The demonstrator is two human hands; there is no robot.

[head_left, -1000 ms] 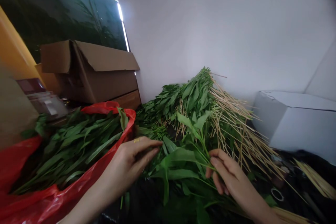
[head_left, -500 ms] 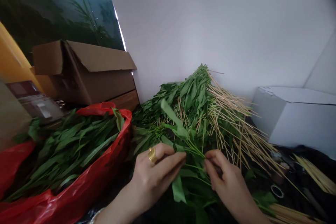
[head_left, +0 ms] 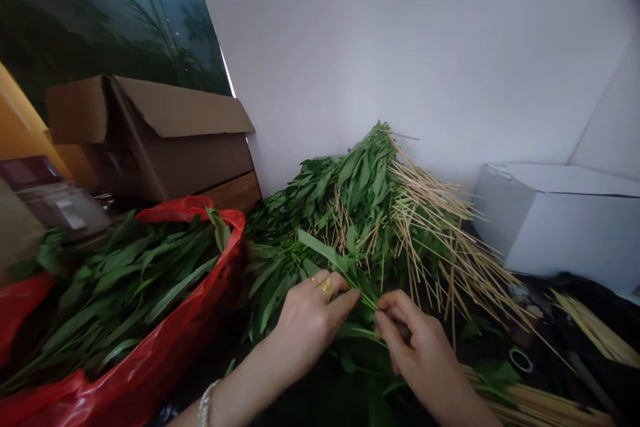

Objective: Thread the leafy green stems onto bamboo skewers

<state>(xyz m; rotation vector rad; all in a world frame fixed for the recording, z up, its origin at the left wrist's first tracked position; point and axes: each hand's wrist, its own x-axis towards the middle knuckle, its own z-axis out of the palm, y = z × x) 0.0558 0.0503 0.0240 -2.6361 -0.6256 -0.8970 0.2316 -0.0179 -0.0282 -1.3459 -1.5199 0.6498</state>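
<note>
My left hand [head_left: 307, 327], with a gold ring, pinches the stems of a sprig of green leafy vegetable [head_left: 327, 255] low in the middle. My right hand [head_left: 415, 347] is closed on the same stems from the right, fingertips almost meeting the left ones. Behind both hands rises a big pile of leafy greens [head_left: 350, 193] threaded on thin bamboo skewers [head_left: 440, 240], leaning against the white wall.
A red plastic bag [head_left: 165, 360] full of loose greens lies at the left. Cardboard boxes [head_left: 165, 140] stand behind it. A white box [head_left: 560, 220] sits at the right, with more skewers [head_left: 595, 330] and a small tape ring [head_left: 520, 359] on the dark surface.
My left hand came in from beside the red bag to the middle and closed on the sprig's stems. My right hand shifted a little left; the sprig now lies lower.
</note>
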